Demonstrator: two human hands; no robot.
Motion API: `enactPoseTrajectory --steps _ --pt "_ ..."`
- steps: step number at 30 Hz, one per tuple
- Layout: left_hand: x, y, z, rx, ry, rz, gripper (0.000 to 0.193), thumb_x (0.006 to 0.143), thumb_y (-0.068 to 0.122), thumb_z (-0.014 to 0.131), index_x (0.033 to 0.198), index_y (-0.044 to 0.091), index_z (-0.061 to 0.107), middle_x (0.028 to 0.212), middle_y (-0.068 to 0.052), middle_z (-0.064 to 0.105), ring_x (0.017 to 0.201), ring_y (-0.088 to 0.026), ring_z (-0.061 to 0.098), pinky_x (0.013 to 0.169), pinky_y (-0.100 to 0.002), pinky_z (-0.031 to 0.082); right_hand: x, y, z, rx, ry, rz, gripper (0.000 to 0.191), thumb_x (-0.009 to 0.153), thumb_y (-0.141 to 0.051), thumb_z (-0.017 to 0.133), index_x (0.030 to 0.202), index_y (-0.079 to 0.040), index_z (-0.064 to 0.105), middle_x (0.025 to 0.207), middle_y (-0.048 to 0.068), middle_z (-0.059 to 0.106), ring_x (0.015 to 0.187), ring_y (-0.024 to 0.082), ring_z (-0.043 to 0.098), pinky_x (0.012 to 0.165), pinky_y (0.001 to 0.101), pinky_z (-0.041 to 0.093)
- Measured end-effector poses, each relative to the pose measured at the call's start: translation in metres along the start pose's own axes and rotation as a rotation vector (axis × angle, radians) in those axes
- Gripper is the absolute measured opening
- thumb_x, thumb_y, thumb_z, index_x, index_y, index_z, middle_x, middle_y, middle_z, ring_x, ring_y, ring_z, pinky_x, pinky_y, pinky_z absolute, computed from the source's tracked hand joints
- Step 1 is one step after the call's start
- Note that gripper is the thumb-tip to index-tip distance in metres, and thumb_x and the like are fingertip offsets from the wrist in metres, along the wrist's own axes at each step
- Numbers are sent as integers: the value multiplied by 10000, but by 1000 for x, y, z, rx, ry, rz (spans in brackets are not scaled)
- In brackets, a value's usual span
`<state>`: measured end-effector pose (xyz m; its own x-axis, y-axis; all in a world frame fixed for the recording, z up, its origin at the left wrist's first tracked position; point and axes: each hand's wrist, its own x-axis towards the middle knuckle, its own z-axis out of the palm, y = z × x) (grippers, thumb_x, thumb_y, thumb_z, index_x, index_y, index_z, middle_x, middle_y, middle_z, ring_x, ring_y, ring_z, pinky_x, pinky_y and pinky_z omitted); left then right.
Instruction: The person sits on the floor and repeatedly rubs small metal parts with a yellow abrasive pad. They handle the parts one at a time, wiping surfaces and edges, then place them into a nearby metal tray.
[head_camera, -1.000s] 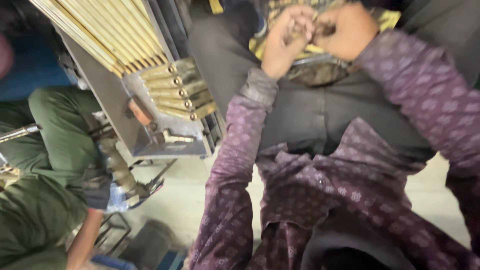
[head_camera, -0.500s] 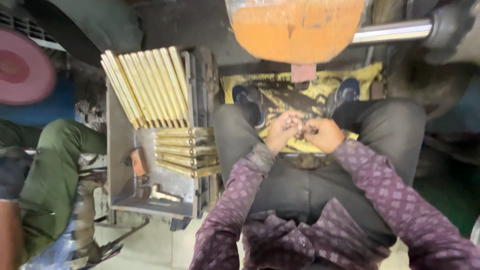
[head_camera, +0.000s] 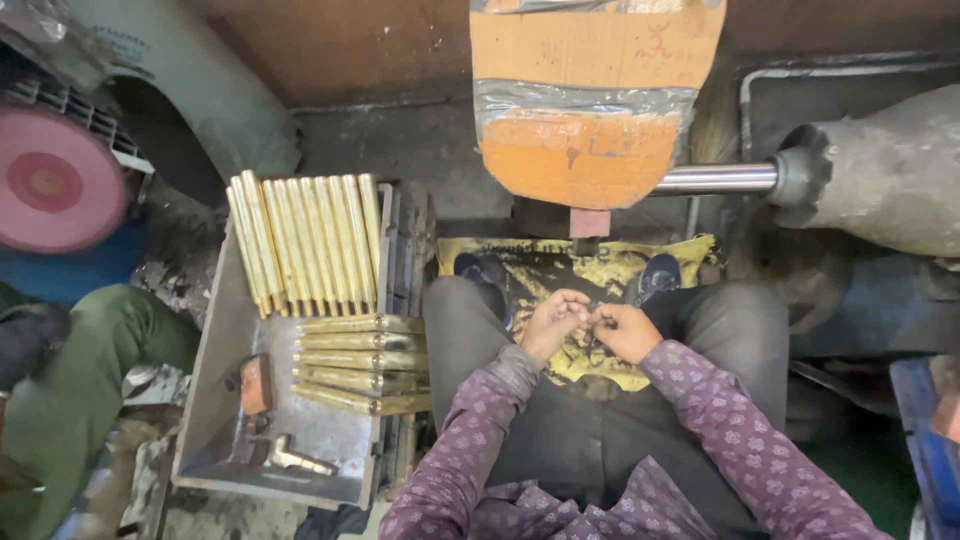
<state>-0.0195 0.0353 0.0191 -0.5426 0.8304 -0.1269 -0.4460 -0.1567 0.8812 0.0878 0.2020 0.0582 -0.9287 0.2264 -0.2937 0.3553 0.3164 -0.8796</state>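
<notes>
My left hand (head_camera: 553, 320) and my right hand (head_camera: 625, 330) meet over my lap, fingertips pinched together on something too small to make out. Both sleeves are purple with a small pattern. Under the hands lies a dirty yellow cloth (head_camera: 560, 270) across my dark trousers. Directly ahead stands a wheel wrapped in orange cardboard (head_camera: 585, 110) on a steel shaft (head_camera: 715, 179). To my left, a grey metal tray (head_camera: 225, 420) carries several long brass bars (head_camera: 305, 240) standing side by side and several shorter ones (head_camera: 360, 365) stacked crosswise.
A pink disc (head_camera: 55, 180) sits at far left beside a grey guard (head_camera: 190, 90). Another person in green clothing (head_camera: 70, 400) crouches at lower left. A grey motor housing (head_camera: 880, 180) holds the shaft at right. A blue object (head_camera: 930, 450) is at lower right.
The view has tilted up from my lap to the wheel and the tray. My hands stay pinched together over the yellow cloth.
</notes>
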Motion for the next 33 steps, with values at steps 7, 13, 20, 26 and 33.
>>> enactPoseTrajectory --steps 7,13,20,26,33 --pt "7 -30 -12 686 130 -54 239 947 205 702 1139 68 664 951 -72 708 875 -175 674 779 -316 561 8 1 -10 16 142 -49 151 890 -107 706 1005 -17 744 849 75 780 741 104 692 693 288 563" --pt "10 -38 -11 1111 -102 -181 438 892 390 701 1195 74 674 1024 -171 752 950 -318 726 858 -417 559 18 8 -16 -8 204 -4 186 883 -110 689 1036 -28 755 876 88 806 785 141 760 758 293 597" --pt "13 -33 -10 1135 -107 -183 466 872 398 726 1181 53 676 1061 -205 741 996 -357 719 890 -435 554 21 4 -14 -145 160 10 187 861 -160 711 1004 -62 780 836 90 803 753 166 752 748 320 590" --pt "7 -38 -12 1151 -161 -34 466 882 392 708 1220 73 677 1103 -213 725 1022 -389 703 891 -455 553 24 7 -7 -175 158 3 175 835 -181 726 973 -95 789 807 93 797 736 183 757 735 327 588" --pt "1 -48 -10 1293 -206 -165 479 851 413 683 1200 85 702 1021 -234 737 978 -407 713 882 -485 550 24 15 -9 -233 50 22 236 805 -218 770 1020 -121 771 844 65 795 765 180 750 760 338 583"
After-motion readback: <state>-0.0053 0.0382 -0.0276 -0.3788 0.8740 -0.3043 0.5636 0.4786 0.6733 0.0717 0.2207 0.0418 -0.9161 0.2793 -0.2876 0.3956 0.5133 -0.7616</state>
